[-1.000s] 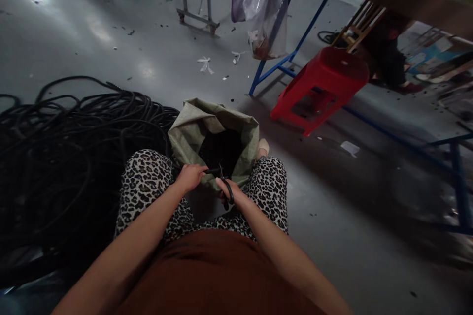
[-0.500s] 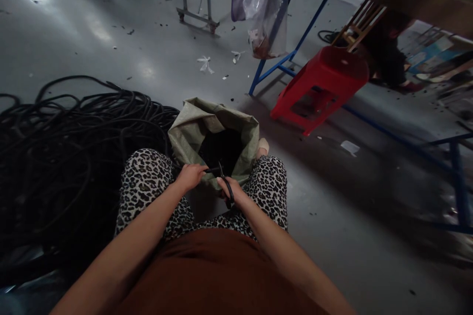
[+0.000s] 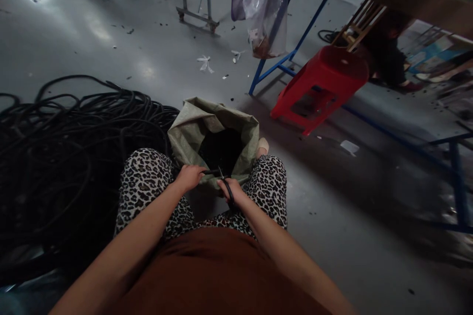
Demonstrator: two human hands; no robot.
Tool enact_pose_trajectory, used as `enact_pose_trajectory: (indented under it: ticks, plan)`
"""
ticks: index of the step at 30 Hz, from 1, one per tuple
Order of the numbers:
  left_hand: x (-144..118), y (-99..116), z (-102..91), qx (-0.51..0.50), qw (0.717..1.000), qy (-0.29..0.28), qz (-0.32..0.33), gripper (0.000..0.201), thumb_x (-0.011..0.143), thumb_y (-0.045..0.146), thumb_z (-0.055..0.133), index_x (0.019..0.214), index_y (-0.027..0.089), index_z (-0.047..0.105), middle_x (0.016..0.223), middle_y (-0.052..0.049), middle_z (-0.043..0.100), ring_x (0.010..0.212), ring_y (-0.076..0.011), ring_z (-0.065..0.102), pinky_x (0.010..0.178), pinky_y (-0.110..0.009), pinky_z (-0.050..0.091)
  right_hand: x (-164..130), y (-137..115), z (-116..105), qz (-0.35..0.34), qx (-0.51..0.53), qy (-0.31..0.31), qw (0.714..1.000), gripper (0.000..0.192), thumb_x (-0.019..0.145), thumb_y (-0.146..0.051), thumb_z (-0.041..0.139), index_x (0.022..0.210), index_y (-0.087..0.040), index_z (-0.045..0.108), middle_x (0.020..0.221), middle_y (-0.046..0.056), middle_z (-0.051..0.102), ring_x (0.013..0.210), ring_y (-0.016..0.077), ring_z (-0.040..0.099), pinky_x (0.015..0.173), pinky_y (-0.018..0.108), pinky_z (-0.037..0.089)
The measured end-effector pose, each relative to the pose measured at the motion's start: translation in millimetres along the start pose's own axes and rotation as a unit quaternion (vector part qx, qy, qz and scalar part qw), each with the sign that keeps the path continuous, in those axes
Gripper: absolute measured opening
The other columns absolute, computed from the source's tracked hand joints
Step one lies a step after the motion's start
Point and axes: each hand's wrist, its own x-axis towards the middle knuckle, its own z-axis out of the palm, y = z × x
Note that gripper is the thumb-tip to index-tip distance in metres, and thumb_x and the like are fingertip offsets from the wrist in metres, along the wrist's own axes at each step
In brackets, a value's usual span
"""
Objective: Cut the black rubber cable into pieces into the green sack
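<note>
Left hand [image 3: 190,177] pinching a short black tube [image 3: 211,172], right hand [image 3: 232,193] closed on scissors [image 3: 226,184], both just above the near rim of the green sack [image 3: 192,130] between the knees. Beside the sack, leftward, a heap of black hose [image 3: 74,138]; beyond it, a red stool [image 3: 321,86]. Likely risk: blades nipping left fingertips, being so close to the cut, or pieces dropping outside the sack.
</note>
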Motion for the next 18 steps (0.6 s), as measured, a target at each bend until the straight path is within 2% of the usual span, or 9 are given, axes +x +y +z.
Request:
enact_pose_trajectory:
  ticks: [7, 13, 18]
  plan:
    - [1, 1, -0.1, 0.019, 1.000, -0.008, -0.004, 0.032, 0.086, 0.029, 0.044, 0.111, 0.027, 0.064, 0.105, -0.006, 0.069, 0.100, -0.0230, 0.061, 0.083, -0.033, 0.040, -2, 2, 0, 0.020, -0.005, -0.009, 1.000, 0.030, 0.086, -0.039, 0.052, 0.075, -0.012, 0.059, 0.044, -0.005, 0.044, 0.030, 0.0084, 0.042, 0.031, 0.019, 0.035]
    - [3, 0, -1.5, -0.002, 1.000, 0.000, -0.023, 0.031, 0.086, 0.031, 0.044, 0.110, 0.029, 0.063, 0.107, -0.003, 0.069, 0.102, -0.0199, 0.060, 0.085, -0.030, 0.039, -8, -6, -4, 0.051, 0.036, 0.010, 0.998, 0.031, 0.088, -0.041, 0.049, 0.085, -0.012, 0.059, 0.043, -0.005, 0.046, 0.030, 0.0082, 0.043, 0.033, 0.017, 0.035]
    - [3, -1, -3.9, -0.022, 0.999, 0.023, -0.026, 0.034, 0.087, 0.032, 0.042, 0.114, 0.027, 0.061, 0.110, -0.004, 0.068, 0.102, -0.0190, 0.060, 0.085, -0.029, 0.040, -12, -5, -5, 0.037, 0.070, -0.039, 0.996, 0.041, 0.090, -0.050, 0.043, 0.093, -0.012, 0.057, 0.046, -0.003, 0.049, 0.031, 0.0099, 0.046, 0.033, 0.018, 0.035]
